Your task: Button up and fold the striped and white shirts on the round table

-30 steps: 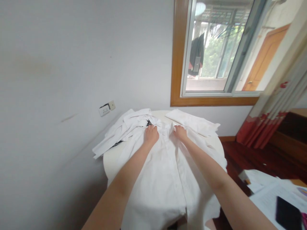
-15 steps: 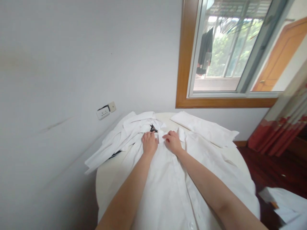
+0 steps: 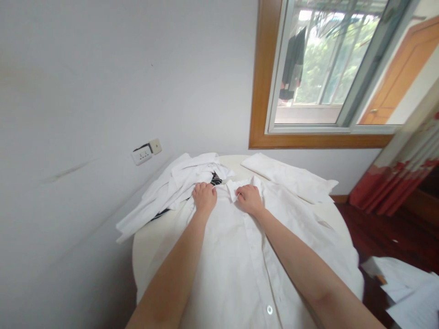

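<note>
A white button-up shirt (image 3: 226, 256) lies spread over a round cream table (image 3: 147, 251), its collar end away from me and its button strip running toward me. My left hand (image 3: 205, 197) is closed on the shirt's upper edge, left of the collar. At the collar, my right hand (image 3: 249, 199) has its fingers curled round the fabric. Both hands rest low on the cloth. Beside my left hand is a heap of white clothing (image 3: 185, 178) with a black patterned piece (image 3: 216, 179) showing.
Behind the table are a wall with a socket (image 3: 141, 155) and a wood-framed window (image 3: 308, 140). A folded white cloth (image 3: 288, 176) lies at the table's back right. Papers (image 3: 411, 292) are at the lower right, near a red and cream curtain (image 3: 384, 187).
My left hand has shifted left along the shirt's top edge, away from my right hand, and the cloth between them looks flatter. The whole view has tilted slightly.
</note>
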Motion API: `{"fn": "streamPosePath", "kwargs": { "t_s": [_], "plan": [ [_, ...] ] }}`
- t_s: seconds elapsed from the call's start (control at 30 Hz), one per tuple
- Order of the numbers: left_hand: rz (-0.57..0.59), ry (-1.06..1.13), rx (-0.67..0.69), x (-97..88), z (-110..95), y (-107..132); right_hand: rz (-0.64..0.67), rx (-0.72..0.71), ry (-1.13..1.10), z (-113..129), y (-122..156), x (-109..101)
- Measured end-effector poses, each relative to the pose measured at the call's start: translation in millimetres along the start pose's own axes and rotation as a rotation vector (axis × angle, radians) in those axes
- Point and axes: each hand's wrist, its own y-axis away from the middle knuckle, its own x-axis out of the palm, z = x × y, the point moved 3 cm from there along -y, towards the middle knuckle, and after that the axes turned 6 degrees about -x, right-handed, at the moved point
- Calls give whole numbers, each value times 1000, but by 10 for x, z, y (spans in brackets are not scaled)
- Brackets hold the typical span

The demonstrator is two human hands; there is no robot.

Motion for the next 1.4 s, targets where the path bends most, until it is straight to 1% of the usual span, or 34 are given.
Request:
{"fn": "streamPosePath", "kwargs": {
  "t_s": [0.03,0.1,0.17,0.2,0.27,0.33,0.4,0.47,0.53,0.6,0.67,0.73,0.77,0.87,0.93,1.03,1.1,1.13,1.17,1.23,1.27,1.3,1.33,1.4],
  "plan": [
    [9,3,15,-4,-9,5,2,4,9,8,9,-5],
    [34,4,42,-13,-35,23,-38,10,33,11,10,-50],
    [43,0,50,-31,-63,44,-117,23,49,-43,-12,-140],
    [39,-1,51,-43,-77,52,-161,54,56,-109,-27,-194],
    [26,3,51,-64,-98,63,-237,187,74,-325,-38,-293],
    [17,8,59,-75,-108,70,-266,372,99,-603,-2,-342],
    [14,8,66,-77,-105,76,-204,518,126,-848,72,-311],
    [8,7,70,-78,-99,85,-102,569,154,-993,148,-225],
    [-4,8,71,-83,-109,90,-44,543,187,-1030,196,-137],
    [-10,11,61,-86,-147,71,-39,500,213,-1009,209,-82],
    [11,14,59,-77,-220,7,-39,487,221,-986,198,-59],
    [76,16,79,-49,-316,-108,-38,474,203,-981,174,-59],
    [136,16,95,-25,-364,-181,-37,463,189,-985,161,-64],
    [420,32,138,78,-465,-408,-25,415,138,-1007,128,-76],
    [584,50,169,137,-480,-536,-9,399,111,-1027,119,-74],
    [730,123,224,197,-445,-669,12,389,94,-1050,119,-53],
    [789,198,253,233,-418,-717,22,379,89,-1053,122,-38],
    [771,233,266,246,-414,-736,24,374,89,-1049,122,-35],
    [711,252,276,256,-417,-752,22,372,92,-1041,120,-39],
    [506,225,282,274,-444,-761,1,384,111,-1012,109,-67],
    [403,183,278,289,-467,-743,-16,395,126,-991,99,-92],
    [327,122,272,313,-496,-710,-35,400,142,-966,87,-119],
    [285,54,266,345,-528,-663,-57,394,156,-937,72,-147],
    [280,-52,260,414,-594,-553,-86,334,169,-874,41,-185]
  ]
}}
